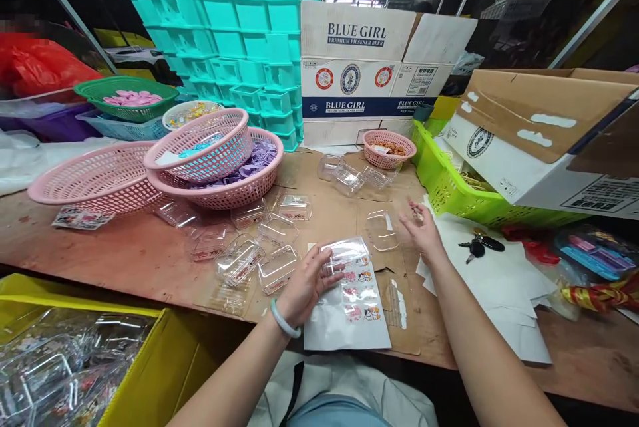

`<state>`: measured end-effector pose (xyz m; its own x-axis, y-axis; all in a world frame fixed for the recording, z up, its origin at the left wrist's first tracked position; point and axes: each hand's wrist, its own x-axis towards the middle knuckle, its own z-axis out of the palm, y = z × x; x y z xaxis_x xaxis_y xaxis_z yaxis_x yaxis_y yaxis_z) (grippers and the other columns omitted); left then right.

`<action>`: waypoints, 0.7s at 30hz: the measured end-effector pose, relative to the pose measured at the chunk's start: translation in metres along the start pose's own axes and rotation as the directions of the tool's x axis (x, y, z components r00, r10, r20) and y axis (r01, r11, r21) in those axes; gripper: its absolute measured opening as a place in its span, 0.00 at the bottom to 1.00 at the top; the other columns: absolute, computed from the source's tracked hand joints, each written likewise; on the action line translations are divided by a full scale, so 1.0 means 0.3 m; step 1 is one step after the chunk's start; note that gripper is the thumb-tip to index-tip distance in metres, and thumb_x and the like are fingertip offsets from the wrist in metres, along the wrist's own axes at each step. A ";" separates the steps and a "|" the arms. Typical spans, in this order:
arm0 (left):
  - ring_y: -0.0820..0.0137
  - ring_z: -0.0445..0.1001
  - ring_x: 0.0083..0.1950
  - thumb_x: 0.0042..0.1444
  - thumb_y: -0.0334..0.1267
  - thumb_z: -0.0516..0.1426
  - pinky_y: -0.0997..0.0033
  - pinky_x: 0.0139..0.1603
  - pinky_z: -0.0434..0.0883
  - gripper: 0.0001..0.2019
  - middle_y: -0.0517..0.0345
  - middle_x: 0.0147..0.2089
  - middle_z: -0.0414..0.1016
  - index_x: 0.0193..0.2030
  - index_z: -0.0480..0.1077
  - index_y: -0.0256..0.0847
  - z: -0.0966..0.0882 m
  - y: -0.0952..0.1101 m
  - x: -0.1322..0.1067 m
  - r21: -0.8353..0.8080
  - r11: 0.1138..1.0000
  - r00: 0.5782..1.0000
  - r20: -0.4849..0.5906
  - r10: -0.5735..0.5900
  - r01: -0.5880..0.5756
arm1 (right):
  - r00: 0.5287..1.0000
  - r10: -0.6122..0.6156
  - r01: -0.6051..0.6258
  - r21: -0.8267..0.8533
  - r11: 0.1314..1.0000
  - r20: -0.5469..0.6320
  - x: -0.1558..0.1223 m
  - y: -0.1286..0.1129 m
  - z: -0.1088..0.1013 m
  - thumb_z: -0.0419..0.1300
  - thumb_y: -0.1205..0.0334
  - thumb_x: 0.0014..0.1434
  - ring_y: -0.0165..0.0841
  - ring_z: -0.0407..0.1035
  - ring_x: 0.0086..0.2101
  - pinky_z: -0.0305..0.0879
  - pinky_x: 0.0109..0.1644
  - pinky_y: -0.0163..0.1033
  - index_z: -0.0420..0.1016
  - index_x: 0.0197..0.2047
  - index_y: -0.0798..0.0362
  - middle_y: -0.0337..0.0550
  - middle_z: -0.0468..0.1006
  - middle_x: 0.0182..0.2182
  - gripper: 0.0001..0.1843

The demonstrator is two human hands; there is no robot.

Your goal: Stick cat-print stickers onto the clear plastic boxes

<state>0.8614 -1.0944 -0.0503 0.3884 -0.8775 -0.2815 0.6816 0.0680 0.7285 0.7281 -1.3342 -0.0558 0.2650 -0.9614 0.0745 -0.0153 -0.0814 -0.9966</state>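
Observation:
My left hand (310, 279), with a pale bracelet at the wrist, is over the sticker sheet (344, 334). Its thumb and fingers curve around a clear plastic box (344, 249) whose outline is hard to separate from the glossy sheet. Rows of cartoon cat stickers (367, 277) with pink lettering show on the sheet. My right hand (422, 231) is raised to the right, fingers bent together around something small that I cannot make out. Just left of it lies another clear plastic box (383, 231). Several more clear boxes (278, 269) are scattered left of the sheet.
Pink baskets (214, 194) stand at left, one holding purple packets. A small pink basket (389, 149) of brown pieces sits at the back. Keys (480, 245) rest on white paper (504, 287). A green crate (439, 177) and a carton (544, 141) stand at right; a yellow bin (150, 347) at lower left.

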 end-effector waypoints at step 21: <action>0.68 0.72 0.49 0.48 0.49 0.64 0.62 0.59 0.63 0.25 0.50 0.55 0.72 0.53 0.73 0.43 -0.032 -0.051 -0.001 0.090 0.994 0.995 -0.079 -0.058 0.065 | 0.667 0.251 0.068 -0.393 0.917 0.701 -0.371 -0.194 0.129 0.58 0.46 0.54 0.26 0.54 0.22 0.50 0.26 0.33 0.69 0.23 0.54 0.33 0.61 0.18 0.20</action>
<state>0.8568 -1.0907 -0.0676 0.3961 -0.8396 -0.3717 0.6466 -0.0324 0.7622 0.7369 -1.2124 -0.0074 0.8491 -0.4773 -0.2263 -0.3751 -0.2433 -0.8945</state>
